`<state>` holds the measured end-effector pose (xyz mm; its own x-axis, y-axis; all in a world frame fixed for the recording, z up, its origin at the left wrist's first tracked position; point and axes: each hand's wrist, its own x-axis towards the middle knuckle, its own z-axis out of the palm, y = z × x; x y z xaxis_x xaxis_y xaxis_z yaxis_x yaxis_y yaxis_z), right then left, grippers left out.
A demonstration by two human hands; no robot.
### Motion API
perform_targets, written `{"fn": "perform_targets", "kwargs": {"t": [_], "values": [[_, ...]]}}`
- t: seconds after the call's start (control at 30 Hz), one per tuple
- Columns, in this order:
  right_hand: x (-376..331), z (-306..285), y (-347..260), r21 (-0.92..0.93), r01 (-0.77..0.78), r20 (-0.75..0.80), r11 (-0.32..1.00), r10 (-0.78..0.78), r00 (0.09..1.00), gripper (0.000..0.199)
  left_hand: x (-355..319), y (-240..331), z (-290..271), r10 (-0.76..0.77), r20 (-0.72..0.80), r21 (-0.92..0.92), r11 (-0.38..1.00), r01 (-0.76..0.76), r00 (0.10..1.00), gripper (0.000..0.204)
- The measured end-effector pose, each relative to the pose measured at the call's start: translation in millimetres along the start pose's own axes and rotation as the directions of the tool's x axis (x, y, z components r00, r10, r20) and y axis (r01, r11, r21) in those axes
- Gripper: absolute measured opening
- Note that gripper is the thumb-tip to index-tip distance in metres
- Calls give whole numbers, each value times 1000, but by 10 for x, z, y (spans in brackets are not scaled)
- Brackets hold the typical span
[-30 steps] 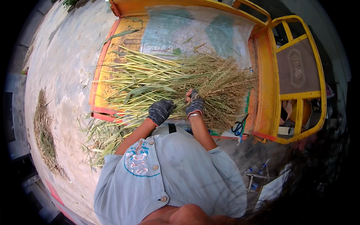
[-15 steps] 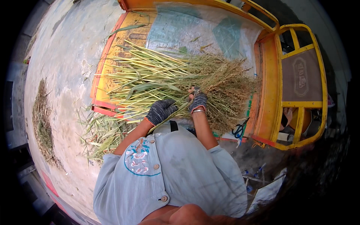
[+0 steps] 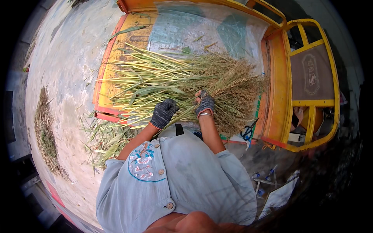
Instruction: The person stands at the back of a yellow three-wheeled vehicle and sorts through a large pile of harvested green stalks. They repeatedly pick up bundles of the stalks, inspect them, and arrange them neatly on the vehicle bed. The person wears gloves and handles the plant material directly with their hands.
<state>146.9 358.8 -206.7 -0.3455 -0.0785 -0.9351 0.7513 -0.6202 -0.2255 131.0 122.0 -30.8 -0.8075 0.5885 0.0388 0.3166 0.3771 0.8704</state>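
Long green-yellow grass stalks (image 3: 155, 70) with brownish seed heads (image 3: 237, 89) lie in a thick pile before me, stems to the left and heads to the right. My left hand (image 3: 164, 112), in a dark knitted glove, is curled round stems at the near side of the pile. My right hand (image 3: 205, 104), gloved with bare fingertips showing, is closed on stalks just below the seed heads. A pale bracelet circles the right wrist. What lies inside each palm is partly hidden.
The pile rests on a yellow-orange cart bed (image 3: 105, 87) partly covered by a plastic sheet (image 3: 175, 31). Dark-handled scissors (image 3: 248, 133) lie at its near right edge. A yellow rail frame (image 3: 330, 97) stands at right. Leaf scraps (image 3: 108, 139) and dried stalks (image 3: 46, 132) lie on the ground.
My left hand has turned slightly upward, and its fingers have curled in from a more stretched position. My right hand stays at nearly the same spot. The view has shifted slightly.
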Motion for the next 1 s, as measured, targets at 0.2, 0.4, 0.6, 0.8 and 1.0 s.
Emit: {"fn": "perform_targets", "kwargs": {"t": [0.2,0.4,0.6,0.8,1.0], "values": [[35,-135,37,313,415,-312,854,-320,895,23,-157,-232,-169,-26,-75,289,956,46,997,20],[210,-673,5,544,363,-235,757,-278,932,23,-439,-577,-486,-170,-38,280,944,174,985,21],[-973,-259,-238,396,420,-490,816,-199,849,25,-1161,-1531,-1605,-406,-366,359,768,530,837,26],[-1036,-352,-281,506,308,-271,806,-191,944,29,-2218,-1562,-2422,-772,-567,460,-8,888,286,62],[-1319,-36,-108,648,551,-439,526,-332,835,24,-1788,-1096,-2058,-737,-647,509,-230,829,193,45]]}}
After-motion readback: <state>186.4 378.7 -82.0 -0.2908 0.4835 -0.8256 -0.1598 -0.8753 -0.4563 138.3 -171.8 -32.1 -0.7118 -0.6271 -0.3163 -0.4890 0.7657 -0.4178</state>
